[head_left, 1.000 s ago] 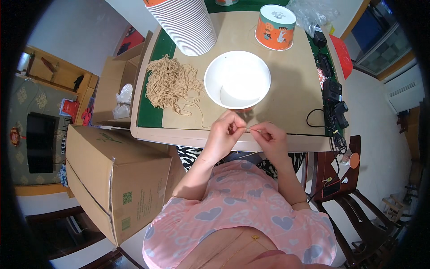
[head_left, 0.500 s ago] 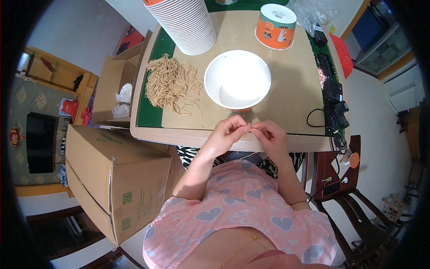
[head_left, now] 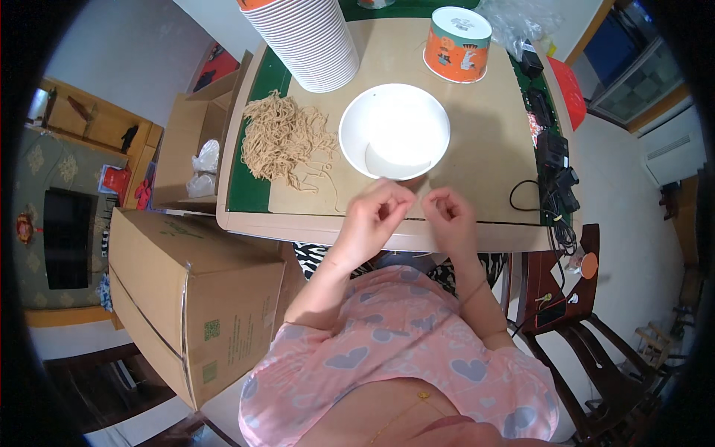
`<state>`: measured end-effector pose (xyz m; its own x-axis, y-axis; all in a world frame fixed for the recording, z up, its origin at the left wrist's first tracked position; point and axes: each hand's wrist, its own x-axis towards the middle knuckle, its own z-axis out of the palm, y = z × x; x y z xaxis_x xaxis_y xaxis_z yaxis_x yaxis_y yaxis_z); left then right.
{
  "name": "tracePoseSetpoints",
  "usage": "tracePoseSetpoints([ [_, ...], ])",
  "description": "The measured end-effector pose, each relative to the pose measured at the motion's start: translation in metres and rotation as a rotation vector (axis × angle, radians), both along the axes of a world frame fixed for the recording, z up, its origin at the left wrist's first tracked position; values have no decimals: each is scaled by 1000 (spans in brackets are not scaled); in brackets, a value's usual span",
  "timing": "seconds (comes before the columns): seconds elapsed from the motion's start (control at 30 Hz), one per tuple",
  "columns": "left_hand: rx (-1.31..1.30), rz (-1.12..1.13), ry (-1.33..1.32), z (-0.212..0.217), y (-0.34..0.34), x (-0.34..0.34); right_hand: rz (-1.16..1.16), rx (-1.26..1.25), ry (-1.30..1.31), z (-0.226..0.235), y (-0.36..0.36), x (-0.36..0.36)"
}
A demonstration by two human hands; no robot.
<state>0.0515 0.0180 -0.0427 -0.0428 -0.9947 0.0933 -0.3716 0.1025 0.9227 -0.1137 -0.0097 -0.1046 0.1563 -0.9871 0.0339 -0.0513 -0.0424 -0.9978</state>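
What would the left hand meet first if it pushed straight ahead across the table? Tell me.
Most likely the white bowl: the left hand sits just short of its near rim, fingers toward it. Height above the table is unclear, so it may pass over.

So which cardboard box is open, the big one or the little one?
The small cardboard box left of the table is open, its flaps up and a white bag inside. The big cardboard box below it is shut.

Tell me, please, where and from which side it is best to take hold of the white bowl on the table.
Grip the white bowl at its near rim, coming from above on the person's side. It sits upright and open, that edge is closest to both hands, and the stack of cups crowds the far left side.
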Motion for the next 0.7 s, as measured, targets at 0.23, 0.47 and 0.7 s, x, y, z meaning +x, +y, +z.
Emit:
tracePoseSetpoints([
  [0.23,-330,-105,-358,28,-63,15,-88,99,-321,5,-17,20],
  [0.47,75,-319,-378,27,-80,16,-64,65,-350,4,-21,24],
  [0.7,74,-326,-284,15,-84,16,-69,91,-317,-1,-26,21],
])
